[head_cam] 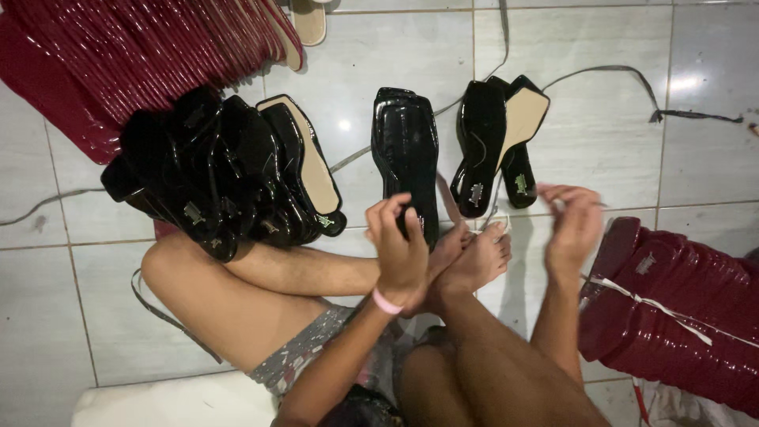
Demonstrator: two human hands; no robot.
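My left hand, with a pink band at the wrist, has its fingers curled over the near end of a glossy black pair of flat soles that lies on the tiled floor in front of my crossed feet. To the right, my right hand is raised and blurred, fingers bent together. Whether it holds anything cannot be told. A thin pale strip runs beside the soles toward my feet.
A heap of black sandals lies at left, below a stack of dark red soles. Two black sandals with beige insoles sit ahead. A tied bundle of dark red soles is at right. Grey straps trail across the floor.
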